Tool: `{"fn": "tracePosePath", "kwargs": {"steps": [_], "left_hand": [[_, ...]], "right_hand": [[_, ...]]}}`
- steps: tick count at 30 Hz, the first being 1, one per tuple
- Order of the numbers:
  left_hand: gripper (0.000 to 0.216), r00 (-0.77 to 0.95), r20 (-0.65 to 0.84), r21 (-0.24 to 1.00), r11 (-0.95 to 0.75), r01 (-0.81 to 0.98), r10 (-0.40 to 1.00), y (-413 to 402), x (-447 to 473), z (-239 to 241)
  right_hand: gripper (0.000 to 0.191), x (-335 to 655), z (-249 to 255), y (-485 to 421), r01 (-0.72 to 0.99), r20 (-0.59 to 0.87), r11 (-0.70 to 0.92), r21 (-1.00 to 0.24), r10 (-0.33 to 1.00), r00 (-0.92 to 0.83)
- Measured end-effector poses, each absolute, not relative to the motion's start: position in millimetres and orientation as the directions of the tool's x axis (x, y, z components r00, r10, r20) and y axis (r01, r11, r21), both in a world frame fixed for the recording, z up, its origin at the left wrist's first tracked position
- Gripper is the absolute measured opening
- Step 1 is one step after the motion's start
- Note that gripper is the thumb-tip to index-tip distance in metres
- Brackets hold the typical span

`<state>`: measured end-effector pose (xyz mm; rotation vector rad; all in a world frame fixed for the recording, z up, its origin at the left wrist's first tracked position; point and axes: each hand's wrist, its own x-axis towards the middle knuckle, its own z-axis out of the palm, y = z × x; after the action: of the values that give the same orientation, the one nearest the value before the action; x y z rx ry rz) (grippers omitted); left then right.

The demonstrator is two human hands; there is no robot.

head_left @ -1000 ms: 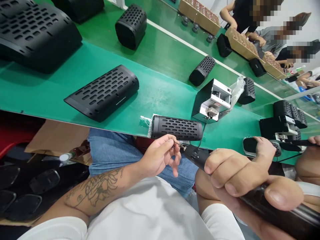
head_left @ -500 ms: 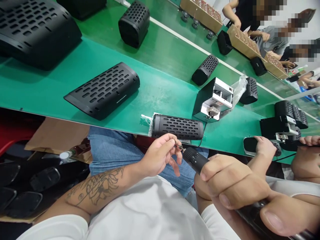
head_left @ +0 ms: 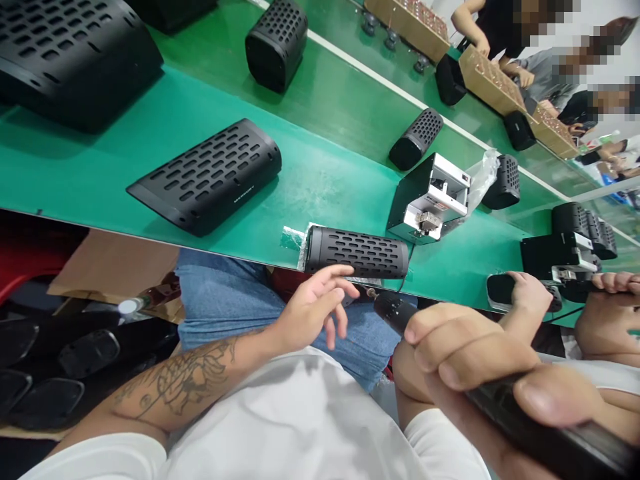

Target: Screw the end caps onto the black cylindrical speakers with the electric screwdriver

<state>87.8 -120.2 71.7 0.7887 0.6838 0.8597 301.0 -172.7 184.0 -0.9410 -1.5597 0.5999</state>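
Observation:
My right hand [head_left: 470, 357] is wrapped round a black electric screwdriver [head_left: 395, 312], whose tip points left toward my left hand. My left hand [head_left: 315, 303] hovers over my lap with its fingers stretched out and apart, its fingertips just below a black perforated cylindrical speaker [head_left: 357, 252]. That speaker lies on its side at the near edge of the green bench [head_left: 325, 183]. Nothing shows between the left fingers.
A flat black slotted speaker shell [head_left: 210, 177] lies left on the bench, and a larger black shell [head_left: 70, 53] at top left. A grey screw feeder box [head_left: 430, 200] stands behind the cylinder. Small black speakers [head_left: 415, 139] ride the far belt. A co-worker's hand [head_left: 527, 293] works at right.
My left hand has let go of its pinch at the screwdriver's tip and spread its fingers, rising toward the cylindrical speaker. My right hand keeps hold of the screwdriver.

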Motion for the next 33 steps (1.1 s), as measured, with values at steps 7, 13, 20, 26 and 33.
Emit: {"fn": "tracePosePath", "kwargs": {"steps": [7, 13, 20, 26, 33], "left_hand": [[0.078, 0.23, 0.686, 0.609, -0.718, 0.338, 0.69, -62, 28, 20], [0.127, 0.562, 0.432, 0.732, -0.638, 0.239, 0.706, -12, 17, 7], [0.12, 0.575, 0.475, 0.732, -0.662, 0.161, 0.666, -1, 24, 2], [0.12, 0.552, 0.504, 0.695, -0.691, 0.198, 0.665, 2, 27, 1], [0.122, 0.54, 0.515, 0.683, -0.7, 0.211, 0.665, 1, 28, -1]], "right_hand": [[0.05, 298, 175, -102, -0.028, 0.714, 0.723, -0.691, 0.688, 0.131], [0.045, 287, 155, -79, -0.087, 0.695, 0.709, -0.7, 0.704, 0.149], [0.04, 282, 154, -65, -0.18, 0.611, 0.609, -0.772, 0.79, 0.054], [0.034, 282, 155, -67, -0.187, 0.593, 0.574, -0.797, 0.803, -0.064], [0.03, 291, 149, -57, -0.224, 0.59, 0.549, -0.805, 0.783, -0.2]]}}
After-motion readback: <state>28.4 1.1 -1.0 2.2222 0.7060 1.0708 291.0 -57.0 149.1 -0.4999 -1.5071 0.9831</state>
